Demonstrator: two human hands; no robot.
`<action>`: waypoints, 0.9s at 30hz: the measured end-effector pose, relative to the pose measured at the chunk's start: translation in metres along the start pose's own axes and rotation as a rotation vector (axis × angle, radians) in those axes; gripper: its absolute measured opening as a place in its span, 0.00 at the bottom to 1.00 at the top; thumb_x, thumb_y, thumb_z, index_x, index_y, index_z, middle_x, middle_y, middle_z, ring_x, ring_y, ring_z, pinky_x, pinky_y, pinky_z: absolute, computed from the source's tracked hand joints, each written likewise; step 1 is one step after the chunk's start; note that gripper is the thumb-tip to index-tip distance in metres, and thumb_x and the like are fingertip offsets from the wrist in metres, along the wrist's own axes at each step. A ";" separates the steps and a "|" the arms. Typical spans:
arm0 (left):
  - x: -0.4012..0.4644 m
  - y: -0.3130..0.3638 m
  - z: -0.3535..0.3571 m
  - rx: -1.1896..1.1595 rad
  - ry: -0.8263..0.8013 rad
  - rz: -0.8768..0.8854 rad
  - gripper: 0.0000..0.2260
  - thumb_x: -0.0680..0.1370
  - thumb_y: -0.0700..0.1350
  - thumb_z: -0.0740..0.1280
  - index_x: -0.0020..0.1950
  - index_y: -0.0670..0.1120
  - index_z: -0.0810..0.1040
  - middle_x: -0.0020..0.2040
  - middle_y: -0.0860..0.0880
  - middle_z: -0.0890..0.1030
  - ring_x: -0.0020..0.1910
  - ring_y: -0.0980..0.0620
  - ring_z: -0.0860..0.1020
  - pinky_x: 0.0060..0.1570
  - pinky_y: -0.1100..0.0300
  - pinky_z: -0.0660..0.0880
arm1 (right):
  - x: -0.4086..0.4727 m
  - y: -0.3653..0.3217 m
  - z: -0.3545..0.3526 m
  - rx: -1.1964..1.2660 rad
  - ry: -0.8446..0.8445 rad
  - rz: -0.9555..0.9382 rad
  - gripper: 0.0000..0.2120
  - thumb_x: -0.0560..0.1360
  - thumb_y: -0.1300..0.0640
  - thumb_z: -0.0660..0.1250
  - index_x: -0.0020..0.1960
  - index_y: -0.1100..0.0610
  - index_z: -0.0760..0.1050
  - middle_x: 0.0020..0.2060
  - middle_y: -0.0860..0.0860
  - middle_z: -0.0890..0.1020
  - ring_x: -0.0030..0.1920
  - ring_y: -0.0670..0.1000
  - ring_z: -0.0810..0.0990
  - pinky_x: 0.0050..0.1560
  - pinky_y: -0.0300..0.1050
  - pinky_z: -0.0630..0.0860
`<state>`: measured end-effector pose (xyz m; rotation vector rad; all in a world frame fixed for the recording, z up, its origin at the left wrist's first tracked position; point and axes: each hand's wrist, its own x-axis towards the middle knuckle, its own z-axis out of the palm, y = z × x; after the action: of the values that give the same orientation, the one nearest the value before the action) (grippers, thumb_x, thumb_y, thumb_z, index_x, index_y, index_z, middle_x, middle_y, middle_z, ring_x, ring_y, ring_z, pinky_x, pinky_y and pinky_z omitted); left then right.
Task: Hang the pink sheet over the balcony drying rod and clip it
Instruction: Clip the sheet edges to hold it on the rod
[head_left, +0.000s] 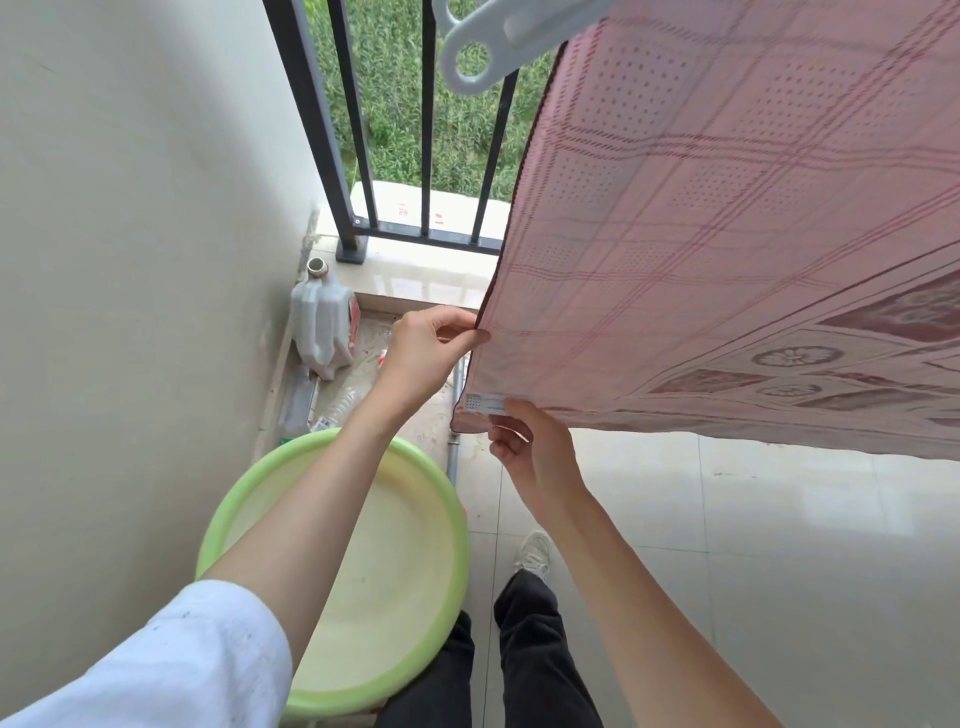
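The pink checked sheet (727, 234) hangs down from above and fills the upper right of the head view. At the top, a large white clip (498, 41) sits at the sheet's upper left edge; the rod itself is hidden. My left hand (426, 348) pinches the sheet's left side edge. Lower down, my right hand (524, 447) pinches the bottom corner next to a small white label (485, 403). The corner is stretched between the two hands.
A pale green basin (431, 670) stands on the floor below my left arm. A plastic jug (324, 322) and bottles lie in the corner by the wall. The black railing (363, 130) stands ahead, with grass beyond. My legs and a white shoe (535, 556) are on the tiled floor.
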<state>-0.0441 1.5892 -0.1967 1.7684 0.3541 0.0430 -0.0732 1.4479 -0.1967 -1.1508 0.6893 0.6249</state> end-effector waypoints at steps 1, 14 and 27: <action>0.000 -0.001 -0.001 -0.021 0.001 -0.026 0.06 0.71 0.37 0.71 0.41 0.48 0.82 0.38 0.50 0.82 0.36 0.60 0.79 0.45 0.65 0.77 | 0.000 0.000 0.001 0.007 0.000 0.003 0.08 0.75 0.67 0.61 0.40 0.60 0.75 0.28 0.53 0.79 0.27 0.47 0.75 0.28 0.36 0.68; 0.002 0.004 0.000 -0.185 0.013 -0.223 0.03 0.71 0.40 0.72 0.37 0.45 0.80 0.37 0.46 0.82 0.37 0.52 0.81 0.42 0.61 0.79 | -0.001 0.025 0.016 0.595 -0.107 0.224 0.10 0.75 0.55 0.63 0.47 0.62 0.73 0.39 0.57 0.79 0.31 0.49 0.73 0.26 0.37 0.67; 0.000 0.006 0.004 -0.311 0.004 -0.340 0.03 0.72 0.38 0.70 0.39 0.42 0.79 0.37 0.47 0.82 0.36 0.54 0.80 0.43 0.63 0.79 | 0.000 0.036 0.009 0.025 -0.139 0.035 0.03 0.75 0.65 0.62 0.46 0.62 0.74 0.33 0.52 0.73 0.28 0.42 0.73 0.30 0.36 0.60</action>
<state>-0.0417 1.5840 -0.1922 1.3834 0.6129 -0.1350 -0.0987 1.4669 -0.2164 -1.0641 0.5981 0.7170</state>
